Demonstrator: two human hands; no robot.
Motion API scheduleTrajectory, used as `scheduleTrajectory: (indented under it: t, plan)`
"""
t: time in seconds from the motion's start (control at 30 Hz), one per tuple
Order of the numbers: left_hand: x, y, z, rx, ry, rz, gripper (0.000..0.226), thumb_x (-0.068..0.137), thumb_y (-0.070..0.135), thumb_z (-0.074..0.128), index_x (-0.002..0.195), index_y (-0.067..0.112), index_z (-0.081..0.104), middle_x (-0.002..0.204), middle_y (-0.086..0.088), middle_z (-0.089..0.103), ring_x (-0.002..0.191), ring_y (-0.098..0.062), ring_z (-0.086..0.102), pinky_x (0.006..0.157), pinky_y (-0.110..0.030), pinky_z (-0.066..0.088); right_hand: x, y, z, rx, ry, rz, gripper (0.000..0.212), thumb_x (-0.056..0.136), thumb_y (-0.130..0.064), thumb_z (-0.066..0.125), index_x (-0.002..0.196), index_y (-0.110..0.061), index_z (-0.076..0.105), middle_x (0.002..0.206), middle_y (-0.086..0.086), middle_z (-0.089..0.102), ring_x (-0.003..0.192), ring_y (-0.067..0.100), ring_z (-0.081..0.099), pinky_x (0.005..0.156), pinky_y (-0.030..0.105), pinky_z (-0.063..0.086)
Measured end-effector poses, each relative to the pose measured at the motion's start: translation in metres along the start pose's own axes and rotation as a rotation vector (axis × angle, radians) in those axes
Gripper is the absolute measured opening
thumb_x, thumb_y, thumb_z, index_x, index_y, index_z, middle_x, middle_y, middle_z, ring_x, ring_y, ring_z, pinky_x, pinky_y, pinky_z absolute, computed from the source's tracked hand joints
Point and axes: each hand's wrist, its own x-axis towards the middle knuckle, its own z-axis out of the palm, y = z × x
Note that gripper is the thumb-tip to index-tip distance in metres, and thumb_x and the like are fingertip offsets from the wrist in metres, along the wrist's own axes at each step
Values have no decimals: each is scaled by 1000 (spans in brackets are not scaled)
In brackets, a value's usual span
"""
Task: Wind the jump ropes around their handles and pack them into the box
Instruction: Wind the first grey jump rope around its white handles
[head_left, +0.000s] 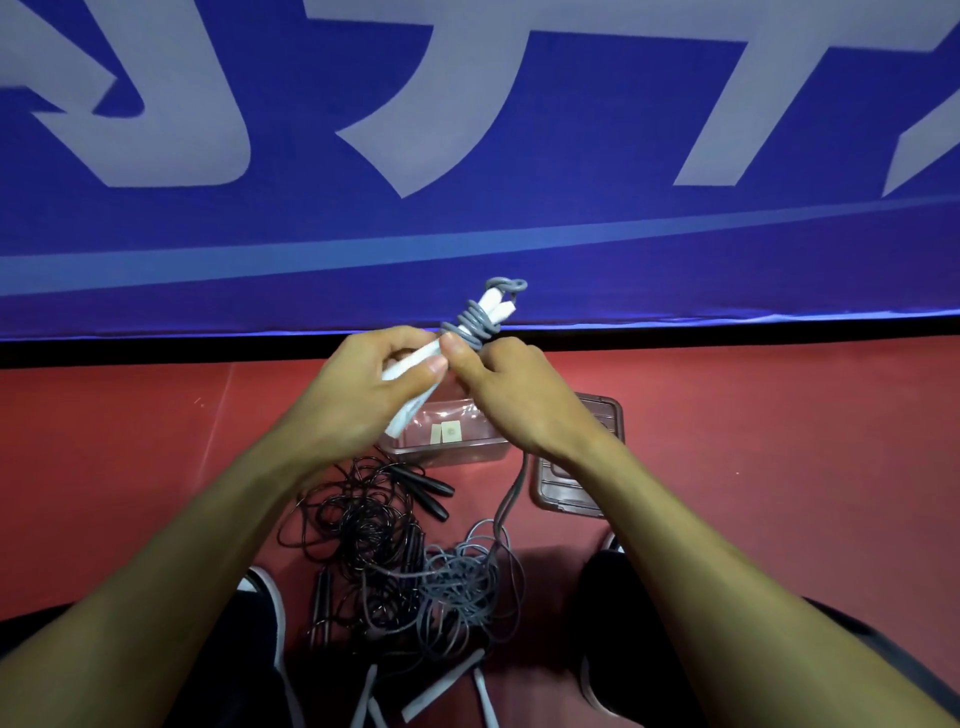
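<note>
My left hand (363, 384) grips a pair of white jump rope handles (496, 306) held side by side, tilted up to the right. Several turns of grey rope (470, 325) are wound around their upper part. My right hand (514, 395) pinches the grey rope just below the coil, and the loose rope (511, 493) trails down from it to the floor. Behind my hands a clear plastic box (447, 441) stands on the red floor, partly hidden. Its lid (571, 493) lies to its right.
On the floor between my feet lies a tangle of black ropes (363, 525) with black handles (431, 493) and grey rope (462, 582). More white handles (441, 686) lie near the bottom edge. A blue banner (467, 156) stands upright behind the box. My shoes (270, 597) flank the pile.
</note>
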Motion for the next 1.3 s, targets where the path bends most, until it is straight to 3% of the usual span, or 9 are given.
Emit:
scheduleTrajectory:
  t: [0.17,0.3,0.47,0.67,0.8,0.97,1.13,1.23,1.3]
  plan:
    - [-1,-3,-2,111,28,-59,54,61,60,75,95,20,62,85,2,74,80,-20,71,79,-49,58,3,4,3,13,-37,-50,62,107,-43,43,66,1,54,67,23,56,56,15,40,56,34,33]
    - [-2,-1,-2,153,72,-90,61,63,57,82,93,12,53,74,5,66,67,-18,58,67,-45,48,2,3,-1,44,-14,-58,63,104,-48,49,59,-5,49,51,-1,33,49,11,26,47,25,22]
    - [-5,3,2,-32,36,-111,56,71,48,76,109,11,57,96,-7,74,90,-28,73,87,-56,57,-1,-1,-4,113,-56,-31,62,103,-53,47,69,-7,71,45,-11,52,43,4,40,50,19,32]
    - [-5,1,15,44,33,-104,33,94,24,68,111,15,42,92,-2,64,74,-15,60,69,-42,51,-2,-2,2,22,-11,-53,80,97,-67,44,75,7,63,56,3,43,51,14,35,54,32,32]
    - [-5,9,18,-213,-8,-150,38,84,37,53,116,17,55,89,2,63,72,-9,56,68,-28,45,1,2,0,-33,114,-2,71,98,-66,42,56,-11,56,41,-6,40,50,15,38,54,34,31]
    - [-7,8,24,-336,1,-85,24,107,15,41,111,7,63,81,8,65,71,-4,57,69,-22,46,2,3,-2,-13,100,26,69,99,-66,39,53,-15,45,47,-4,44,53,18,42,58,38,41]
    - [-6,3,19,-392,-38,-65,28,97,3,61,122,15,64,105,-7,74,95,-13,72,80,-22,56,0,3,-5,29,6,50,84,98,-69,35,74,4,67,63,15,67,64,27,63,70,40,54]
    - [-7,3,20,-287,13,-63,27,85,4,76,109,13,68,84,-3,69,75,-8,68,63,-16,51,-1,1,-6,28,-60,44,83,98,-71,36,71,4,62,57,11,59,54,21,53,60,33,47]
    - [-7,2,18,-143,53,-64,40,69,22,89,101,14,66,76,-8,64,68,-10,63,62,-25,53,-2,-2,-5,32,-79,10,70,99,-66,40,62,-9,54,57,4,50,51,14,42,55,30,38]
